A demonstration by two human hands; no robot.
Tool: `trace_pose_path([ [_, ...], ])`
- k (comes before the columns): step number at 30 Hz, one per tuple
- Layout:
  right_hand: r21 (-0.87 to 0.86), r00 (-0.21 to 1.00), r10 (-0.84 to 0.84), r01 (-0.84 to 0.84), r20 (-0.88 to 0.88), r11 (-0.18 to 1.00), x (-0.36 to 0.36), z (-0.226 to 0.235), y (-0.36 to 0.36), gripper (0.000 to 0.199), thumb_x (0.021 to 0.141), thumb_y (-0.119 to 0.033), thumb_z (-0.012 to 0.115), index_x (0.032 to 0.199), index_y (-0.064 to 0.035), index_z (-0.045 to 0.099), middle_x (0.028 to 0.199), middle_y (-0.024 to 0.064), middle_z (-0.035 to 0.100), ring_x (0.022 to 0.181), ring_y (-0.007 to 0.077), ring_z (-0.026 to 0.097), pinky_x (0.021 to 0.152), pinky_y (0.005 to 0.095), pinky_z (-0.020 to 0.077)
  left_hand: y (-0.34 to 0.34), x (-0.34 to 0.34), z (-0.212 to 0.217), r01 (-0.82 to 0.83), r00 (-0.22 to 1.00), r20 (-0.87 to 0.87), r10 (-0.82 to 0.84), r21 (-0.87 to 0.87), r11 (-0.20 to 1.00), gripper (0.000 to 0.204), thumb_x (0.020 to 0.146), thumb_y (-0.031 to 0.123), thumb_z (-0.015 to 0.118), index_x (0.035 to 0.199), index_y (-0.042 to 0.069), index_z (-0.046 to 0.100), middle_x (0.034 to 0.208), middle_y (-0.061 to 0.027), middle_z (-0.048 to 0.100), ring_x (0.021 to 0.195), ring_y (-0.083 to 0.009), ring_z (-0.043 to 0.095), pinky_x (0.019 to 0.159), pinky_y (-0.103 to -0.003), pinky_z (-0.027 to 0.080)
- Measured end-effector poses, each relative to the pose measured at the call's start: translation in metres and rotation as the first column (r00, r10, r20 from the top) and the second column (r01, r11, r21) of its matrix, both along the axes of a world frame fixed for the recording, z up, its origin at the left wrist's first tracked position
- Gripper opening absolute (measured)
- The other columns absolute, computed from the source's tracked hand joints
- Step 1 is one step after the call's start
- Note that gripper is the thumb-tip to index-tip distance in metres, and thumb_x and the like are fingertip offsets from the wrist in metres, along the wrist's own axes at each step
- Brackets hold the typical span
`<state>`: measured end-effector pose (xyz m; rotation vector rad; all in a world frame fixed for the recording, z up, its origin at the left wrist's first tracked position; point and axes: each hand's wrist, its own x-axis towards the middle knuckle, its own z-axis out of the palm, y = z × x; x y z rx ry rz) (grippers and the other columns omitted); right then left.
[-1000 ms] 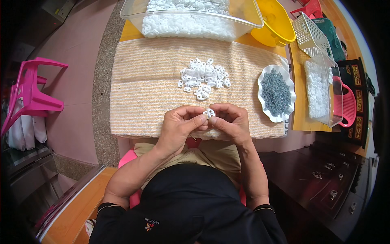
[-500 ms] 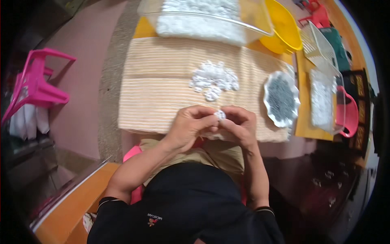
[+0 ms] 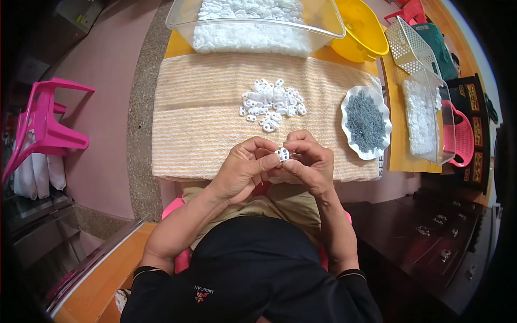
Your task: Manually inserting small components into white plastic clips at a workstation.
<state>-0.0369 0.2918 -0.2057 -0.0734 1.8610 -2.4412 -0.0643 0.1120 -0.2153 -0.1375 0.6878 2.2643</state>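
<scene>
A small white plastic piece with dark holes [image 3: 283, 155] is pinched between both hands, above the near edge of the cloth. My left hand [image 3: 242, 168] grips it from the left with thumb and forefinger. From the other side, the thumb and fingers of my right hand [image 3: 311, 161] close on it. Just beyond the hands, a loose pile of similar white pieces [image 3: 269, 100] lies on the striped cloth [image 3: 194, 118]. To the right is a white wavy-edged dish [image 3: 348, 141] full of tiny grey parts [image 3: 366, 121], possibly springs.
At the far edge stands a clear bin [image 3: 323, 31] of white pieces, beside a yellow basin [image 3: 366, 32]. Farther right are a white perforated basket [image 3: 412, 46] and another clear bin [image 3: 447, 129]. A pink stool [image 3: 54, 124] stands on the left floor.
The view has shifted slightly. Both hands keep hold of the white piece, which is now turned so its holes show more clearly.
</scene>
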Motion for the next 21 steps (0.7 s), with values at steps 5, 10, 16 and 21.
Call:
trace_pose_path([
  [5, -0.047, 0.999, 0.023, -0.026, -0.046, 0.999, 0.0, 0.0, -0.002, 0.029, 0.078, 0.0, 0.074, 0.106, 0.0027, 0.065, 0.108, 0.0129, 0.055, 0.093, 0.0165, 0.057, 0.08, 0.027, 0.0495, -0.001, 0.0, 0.0, 0.001, 1.0, 0.006, -0.002, 0.043, 0.999, 0.011, 0.087, 0.004, 0.066, 0.096, 0.004, 0.06, 0.091, -0.0065, 0.066, 0.08, -0.014, 0.065, 0.071, -0.027, 0.055],
  [10, -0.094, 0.999, 0.022, -0.026, -0.038, 0.995, 0.004, 0.006, -0.005, 0.03, 0.078, -0.001, 0.074, 0.107, 0.0032, 0.065, 0.107, 0.0139, 0.056, 0.091, 0.0161, 0.057, 0.079, 0.0269, 0.0498, -0.003, 0.001, -0.002, 0.019, 1.0, -0.023, -0.018, 0.055, 0.998, 0.011, 0.087, 0.004, 0.067, 0.094, 0.004, 0.059, 0.089, -0.0073, 0.066, 0.078, -0.0144, 0.065, 0.07, -0.027, 0.055],
  [16, -0.084, 0.995, 0.044, -0.052, -0.087, 0.995, 0.005, 0.008, -0.005, 0.03, 0.079, -0.001, 0.074, 0.108, 0.0039, 0.064, 0.106, 0.0143, 0.057, 0.09, 0.0161, 0.057, 0.077, 0.0272, 0.0501, -0.001, 0.004, 0.004, 0.016, 0.999, -0.035, -0.013, 0.064, 0.998, 0.012, 0.087, 0.003, 0.067, 0.095, 0.003, 0.059, 0.091, -0.0081, 0.066, 0.081, -0.0149, 0.065, 0.071, -0.027, 0.055],
  [21, 0.048, 0.982, 0.067, -0.059, -0.175, 0.997, 0.004, 0.011, -0.006, 0.029, 0.08, -0.002, 0.072, 0.108, 0.0042, 0.064, 0.103, 0.0148, 0.059, 0.09, 0.0174, 0.059, 0.076, 0.0279, 0.0503, 0.003, 0.007, 0.003, -0.018, 1.0, -0.01, 0.019, 0.085, 0.996, 0.012, 0.087, 0.003, 0.067, 0.096, 0.004, 0.059, 0.094, -0.0086, 0.067, 0.083, -0.0151, 0.065, 0.071, -0.027, 0.056],
])
